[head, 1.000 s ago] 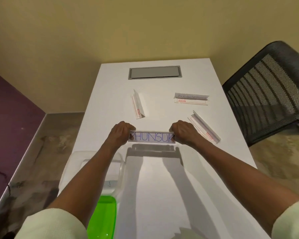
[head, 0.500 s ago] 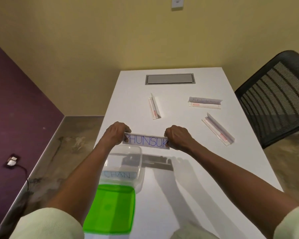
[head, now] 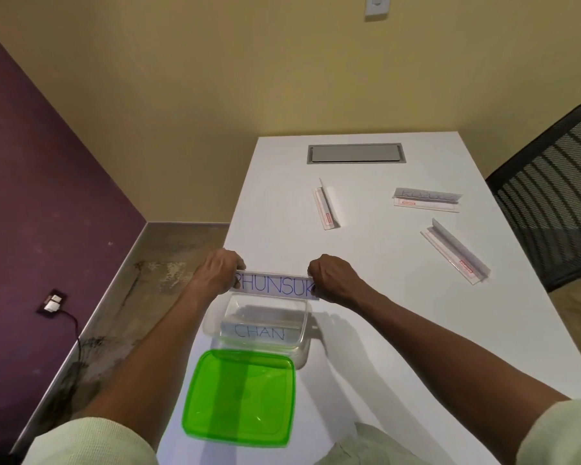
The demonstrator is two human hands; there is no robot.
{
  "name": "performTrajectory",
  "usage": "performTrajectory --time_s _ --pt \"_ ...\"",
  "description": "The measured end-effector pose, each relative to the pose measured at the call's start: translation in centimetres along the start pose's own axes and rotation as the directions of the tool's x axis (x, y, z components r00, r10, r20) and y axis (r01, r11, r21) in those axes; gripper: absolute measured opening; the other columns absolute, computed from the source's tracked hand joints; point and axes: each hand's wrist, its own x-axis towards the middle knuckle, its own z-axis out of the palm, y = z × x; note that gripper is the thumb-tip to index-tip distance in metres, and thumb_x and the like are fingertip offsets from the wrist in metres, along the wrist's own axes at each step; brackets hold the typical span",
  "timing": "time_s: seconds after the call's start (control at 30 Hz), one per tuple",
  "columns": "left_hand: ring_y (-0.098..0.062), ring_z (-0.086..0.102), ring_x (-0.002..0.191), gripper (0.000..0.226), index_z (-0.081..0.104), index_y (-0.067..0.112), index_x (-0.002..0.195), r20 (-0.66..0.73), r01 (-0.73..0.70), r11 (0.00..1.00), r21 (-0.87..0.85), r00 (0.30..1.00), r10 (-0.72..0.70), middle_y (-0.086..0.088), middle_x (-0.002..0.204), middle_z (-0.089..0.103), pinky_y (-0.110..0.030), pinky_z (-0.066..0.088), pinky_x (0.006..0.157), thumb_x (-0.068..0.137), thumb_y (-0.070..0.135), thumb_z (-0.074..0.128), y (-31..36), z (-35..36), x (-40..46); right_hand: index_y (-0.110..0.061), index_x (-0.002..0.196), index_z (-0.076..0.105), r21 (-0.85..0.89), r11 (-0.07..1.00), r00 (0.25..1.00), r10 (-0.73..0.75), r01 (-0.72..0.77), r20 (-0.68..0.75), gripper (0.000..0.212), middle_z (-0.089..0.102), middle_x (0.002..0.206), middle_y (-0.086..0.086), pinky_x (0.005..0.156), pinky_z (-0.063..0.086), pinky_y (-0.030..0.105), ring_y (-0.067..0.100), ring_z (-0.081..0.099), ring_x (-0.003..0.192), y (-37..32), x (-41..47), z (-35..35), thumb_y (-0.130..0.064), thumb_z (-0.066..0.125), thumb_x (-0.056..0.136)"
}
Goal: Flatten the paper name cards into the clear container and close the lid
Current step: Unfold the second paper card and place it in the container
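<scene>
1. Landmark: clear container [head: 212,325], lid off, standing on the white table [head: 366,330] at its left edge.
2. Left hand [head: 217,275]: fingers curled round the left end of the held name card [head: 275,286]. Gripping.
3. Right hand [head: 331,278]: fingers curled round the right end of the same card. Gripping.
4. Held name card: a long strip, blue hand lettering reading "PHUNSUK" where visible, both ends covered by the hands. It is level, face toward the camera, above the far rim of the container. Cannot tell whether it touches the rim.
5. Inside the container: one card [head: 259,332] lying flat on the bottom, lettered "CHAN"; the letters read through the clear wall.
6. Green lid [head: 240,397]: translucent, flat on the table, just on the near side of the container; its far edge overlaps or touches the container's near rim.
7. Beyond the container, three folded name cards lie on the table, well apart from each other:
   - one [head: 326,206] beyond it and slightly right, long axis running away from the camera;
   - one [head: 426,199] farther right, faint writing on its upright face;
   - one [head: 455,251] nearest on the right, lying diagonally.
8. Grey cable hatch [head: 356,153]: set into the table at its far end, well beyond the container.
9. Black mesh chair [head: 557,182]: off the table's right edge, far right of the container.
10. Both forearms bare; pale sleeves [head: 88,441] at the bottom of the view.
</scene>
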Motion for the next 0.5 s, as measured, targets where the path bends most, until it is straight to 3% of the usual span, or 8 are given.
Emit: performTrajectory --time_s 0.17,0.27,0.4,0.5 --pt "-0.029 0.067 0.089 0.036 0.073 0.02 0.105 -0.008 0.005 0.997 0.078 1.0 -0.004 -0.01 0.101 0.072 -0.034 0.057 0.075 0.07 0.014 0.082 -1.8 0.3 -0.6 -0.001 0.084 0.058 0.014 0.998 0.998 -0.055 0.056 -0.009 0.007 0.062 0.087 0.02 0.059 0.028 0.029 0.036 0.059 0.079 -1.8 1.0 1.3 -0.007 0.059 0.081" --pt "-0.028 0.065 0.094 0.039 0.071 0.024 0.109 -0.006 0.008 0.995 0.104 1.0 -0.007 -0.009 0.106 0.071 -0.037 0.055 0.081 0.071 0.019 0.081 -2.9 1.1 -0.2 0.0 0.08 0.059 -0.011 0.996 0.996 -0.09 0.09 -0.02 0.008 0.062 0.082 0.021 0.058 0.028 0.03 0.036 0.058 0.074 -2.6 1.7 2.0 -0.006 0.062 0.078" --pt "-0.026 0.061 0.105 0.038 0.069 0.021 0.115 0.006 -0.002 0.992 0.126 1.0 0.001 -0.008 0.115 0.067 -0.033 0.048 0.091 0.077 0.018 0.077 -3.5 2.0 0.3 -0.007 0.049 0.052 -0.095 0.986 0.991 -0.133 0.135 0.029 0.032 0.05 0.044 0.011 0.046 0.02 0.023 0.028 0.048 0.039 -3.3 2.2 2.9 -0.004 0.081 0.036" --pt "-0.027 0.059 0.106 0.037 0.069 0.022 0.115 0.028 -0.028 0.988 0.154 0.999 0.024 -0.01 0.114 0.065 -0.032 0.048 0.09 0.078 0.02 0.076 -3.6 2.7 0.7 -0.01 0.045 0.049 -0.078 0.984 0.986 -0.16 0.162 0.039 0.035 0.046 0.039 0.008 0.044 0.019 0.019 0.025 0.045 0.035 -3.1 2.7 4.4 -0.002 0.079 0.029"
